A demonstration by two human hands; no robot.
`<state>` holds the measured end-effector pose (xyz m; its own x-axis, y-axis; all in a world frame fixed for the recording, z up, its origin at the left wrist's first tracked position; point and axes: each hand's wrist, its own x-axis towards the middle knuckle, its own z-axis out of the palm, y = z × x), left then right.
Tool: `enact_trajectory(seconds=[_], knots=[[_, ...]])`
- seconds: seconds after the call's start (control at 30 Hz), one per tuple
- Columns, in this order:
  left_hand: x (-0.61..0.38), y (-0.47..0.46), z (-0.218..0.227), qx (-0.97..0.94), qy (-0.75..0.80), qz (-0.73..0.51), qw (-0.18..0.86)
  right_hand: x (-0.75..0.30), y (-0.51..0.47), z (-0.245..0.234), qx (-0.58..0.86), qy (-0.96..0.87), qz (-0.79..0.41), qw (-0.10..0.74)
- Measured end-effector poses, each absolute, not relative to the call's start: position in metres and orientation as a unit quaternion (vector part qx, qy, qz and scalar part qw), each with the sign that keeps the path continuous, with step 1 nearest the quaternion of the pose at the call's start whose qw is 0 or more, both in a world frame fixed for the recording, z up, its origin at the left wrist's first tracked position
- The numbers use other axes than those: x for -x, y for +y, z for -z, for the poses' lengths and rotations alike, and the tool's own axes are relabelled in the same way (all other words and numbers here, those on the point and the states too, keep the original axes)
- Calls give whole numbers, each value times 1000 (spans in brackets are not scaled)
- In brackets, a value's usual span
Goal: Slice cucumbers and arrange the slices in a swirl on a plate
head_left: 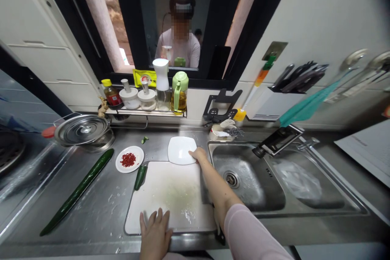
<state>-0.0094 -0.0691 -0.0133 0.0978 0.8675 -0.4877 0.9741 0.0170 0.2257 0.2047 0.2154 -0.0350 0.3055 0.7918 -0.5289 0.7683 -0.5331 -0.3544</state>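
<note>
My right hand [198, 154] pinches the right edge of a square white plate [182, 149], which lies at the far edge of the cutting board. On the near left part of the white cutting board [152, 207], my left hand [155, 229] rests with its fingers spread and nothing in it. A short cut piece of cucumber [140, 177] lies at the board's left edge. Farther left, a long whole cucumber [77, 191] lies slantwise on the steel counter. A small white plate [139, 163] with chopped red pieces [128, 159] stands behind the cut piece.
A double steel sink [258, 199] is to the right, with a plastic bag [300, 180] in its far basin. A lidded steel pot [82, 130] stands at the back left. Seasoning jars [147, 99] and an oil bottle [179, 93] line a wall shelf. A dark handle [219, 235] shows beside the board.
</note>
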Motion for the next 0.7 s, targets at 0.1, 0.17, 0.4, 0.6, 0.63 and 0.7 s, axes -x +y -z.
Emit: enact_trajectory(seconds=[0.1,0.17,0.4,0.6,0.63,0.7], knots=[[10,-71,14,-699,662,93,256,-205,215,34,809,-481,-338,10],[10,-72,14,-701,662,84,251,-205,215,33,809,-480,-339,4],[6,-74,9,-704,672,58,224,-204,216,34,810,-500,-307,-12],[4,-73,11,-691,690,28,215,-202,213,26,810,-520,-271,-12],[4,-72,12,-686,695,15,213,-202,212,23,811,-522,-263,-11],[4,-68,13,-670,711,-28,210,-204,205,19,816,-528,-236,1]])
